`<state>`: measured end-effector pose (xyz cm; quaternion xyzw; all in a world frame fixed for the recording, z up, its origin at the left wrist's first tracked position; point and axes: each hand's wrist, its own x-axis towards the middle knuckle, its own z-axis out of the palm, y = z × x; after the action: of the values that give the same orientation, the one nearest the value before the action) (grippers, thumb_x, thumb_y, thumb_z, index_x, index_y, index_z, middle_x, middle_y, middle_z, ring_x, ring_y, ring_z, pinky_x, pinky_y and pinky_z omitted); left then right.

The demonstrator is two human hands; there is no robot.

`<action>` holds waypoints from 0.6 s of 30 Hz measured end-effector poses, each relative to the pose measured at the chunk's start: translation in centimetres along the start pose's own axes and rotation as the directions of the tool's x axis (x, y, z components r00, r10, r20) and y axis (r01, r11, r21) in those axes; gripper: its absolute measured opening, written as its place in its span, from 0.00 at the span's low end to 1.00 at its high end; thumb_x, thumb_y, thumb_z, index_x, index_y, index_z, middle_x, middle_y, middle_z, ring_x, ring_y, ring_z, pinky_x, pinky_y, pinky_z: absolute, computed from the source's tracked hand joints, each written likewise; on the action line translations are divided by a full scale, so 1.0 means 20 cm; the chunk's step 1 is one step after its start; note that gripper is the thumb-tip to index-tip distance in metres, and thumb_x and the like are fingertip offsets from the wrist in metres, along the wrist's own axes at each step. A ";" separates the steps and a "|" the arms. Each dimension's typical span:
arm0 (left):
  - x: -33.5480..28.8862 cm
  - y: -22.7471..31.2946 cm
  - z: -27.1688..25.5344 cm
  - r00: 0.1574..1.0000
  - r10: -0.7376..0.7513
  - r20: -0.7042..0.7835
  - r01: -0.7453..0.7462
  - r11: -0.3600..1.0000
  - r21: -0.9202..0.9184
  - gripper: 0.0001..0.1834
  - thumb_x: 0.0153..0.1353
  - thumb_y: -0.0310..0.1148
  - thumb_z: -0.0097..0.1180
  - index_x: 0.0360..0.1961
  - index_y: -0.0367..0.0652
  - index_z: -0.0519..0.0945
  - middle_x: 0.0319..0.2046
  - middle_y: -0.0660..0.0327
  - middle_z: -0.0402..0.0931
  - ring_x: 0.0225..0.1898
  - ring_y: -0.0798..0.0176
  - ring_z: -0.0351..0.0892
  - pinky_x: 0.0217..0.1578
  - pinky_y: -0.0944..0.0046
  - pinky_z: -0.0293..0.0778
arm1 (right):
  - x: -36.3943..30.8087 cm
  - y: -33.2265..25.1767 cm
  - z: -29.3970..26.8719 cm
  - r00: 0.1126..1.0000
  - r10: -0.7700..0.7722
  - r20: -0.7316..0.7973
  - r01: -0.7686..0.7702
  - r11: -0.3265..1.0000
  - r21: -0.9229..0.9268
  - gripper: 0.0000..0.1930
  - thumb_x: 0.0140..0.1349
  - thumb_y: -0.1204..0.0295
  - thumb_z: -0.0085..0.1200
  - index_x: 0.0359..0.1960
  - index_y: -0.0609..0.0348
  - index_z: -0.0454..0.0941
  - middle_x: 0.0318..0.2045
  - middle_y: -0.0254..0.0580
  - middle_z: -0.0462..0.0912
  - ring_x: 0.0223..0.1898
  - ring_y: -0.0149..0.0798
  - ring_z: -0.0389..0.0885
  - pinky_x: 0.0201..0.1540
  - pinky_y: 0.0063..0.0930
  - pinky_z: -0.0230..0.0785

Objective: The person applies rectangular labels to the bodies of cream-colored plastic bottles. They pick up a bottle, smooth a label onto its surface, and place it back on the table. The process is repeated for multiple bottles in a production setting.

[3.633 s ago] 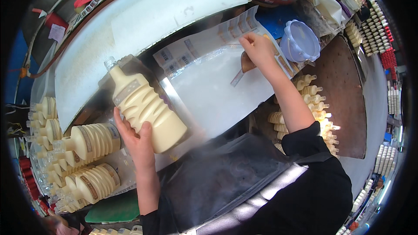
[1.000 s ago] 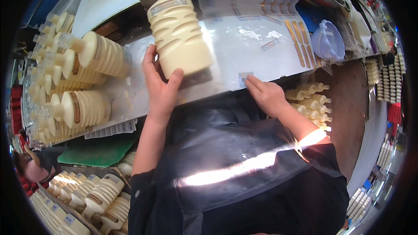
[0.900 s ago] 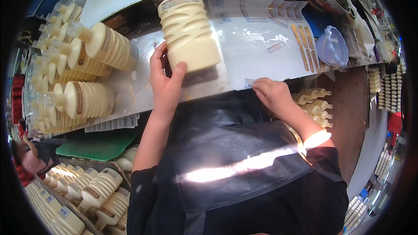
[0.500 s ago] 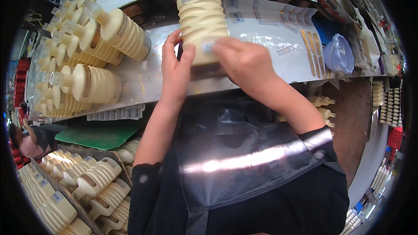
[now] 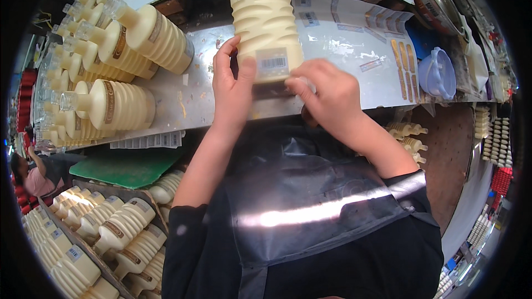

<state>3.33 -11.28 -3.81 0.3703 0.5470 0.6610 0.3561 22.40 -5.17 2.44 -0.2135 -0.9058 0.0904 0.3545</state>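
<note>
On my shiny table [image 5: 197, 93], the pale yellow bottle [image 5: 263, 22] lay with its side between my left hand's [image 5: 230, 86] thumb and fingers, while my right hand [image 5: 332, 91] curled by its sticker [image 5: 266, 63], pinching what I couldn't tell, and smoothing softly outward seemed best.

**Satin cream, scuffed metal, shiny black**

At twelve o'clock, the cream bottle [image 5: 266, 30] looks smooth and satiny, its label [image 5: 272, 62] thin with a faint shine. The tabletop [image 5: 191, 97] at ten is metal, scuffed and flecked. At one, the white sheet [image 5: 332, 51] is smooth, with wet-looking glints. The bucket [image 5: 438, 76] at two is smooth plastic; the apron [image 5: 310, 188] at five, glossy and creased; the shirt [image 5: 402, 254] at four, matt cloth.
</note>
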 end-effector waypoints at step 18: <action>-0.04 -0.03 0.05 1.000 0.014 -0.010 -0.014 1.000 -0.021 0.38 0.66 0.36 0.64 0.72 0.36 0.61 0.67 0.51 0.63 0.68 0.56 0.64 0.70 0.55 0.60 | 0.09 0.15 0.11 0.631 0.693 0.348 -0.772 0.516 0.372 0.20 0.59 0.62 0.71 0.36 0.58 0.71 0.29 0.27 0.71 0.32 0.21 0.67 0.35 0.18 0.66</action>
<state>4.56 -11.38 -4.28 0.3672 0.5392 0.6708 0.3527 20.72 -1.77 0.97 -0.4712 -0.7001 0.4734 0.2525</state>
